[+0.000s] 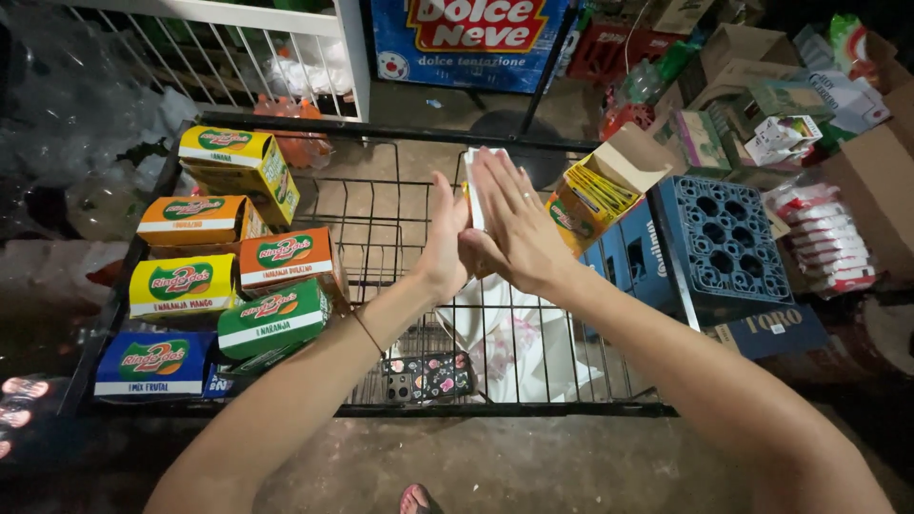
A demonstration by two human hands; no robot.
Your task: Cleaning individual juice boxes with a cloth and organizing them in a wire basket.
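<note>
At the far left of the black wire cart (419, 411), a heap of small juice-powder cartons fills the basket: a yellow carton (238, 164) at the far end, an orange carton (195, 220) nearer, then a second yellow carton (183, 285), a green carton (271, 320) and a blue carton (152, 363) at the near left corner. Just right of these, low in the basket, a phone in a dark flowered case (430, 375) lies on the wire floor, with a white plastic bag (500, 335) beside it.

Above the middle of the cart the person's left hand (443, 240) is raised flat, fingers straight and together. The right hand (514, 221), also flat and wearing a ring, faces it palm to palm. Between the two palms sits a stack of thin white packets (479, 183), pressed from both sides; how many packets there are is hard to tell, since the hands cover most of them.

Right of the hands, an open orange box (598, 195) of yellow sachets rests at the cart's right edge. Further right stands a blue plastic crate (724, 238), with cardboard boxes (738, 52) piled behind it at the far right.
</note>
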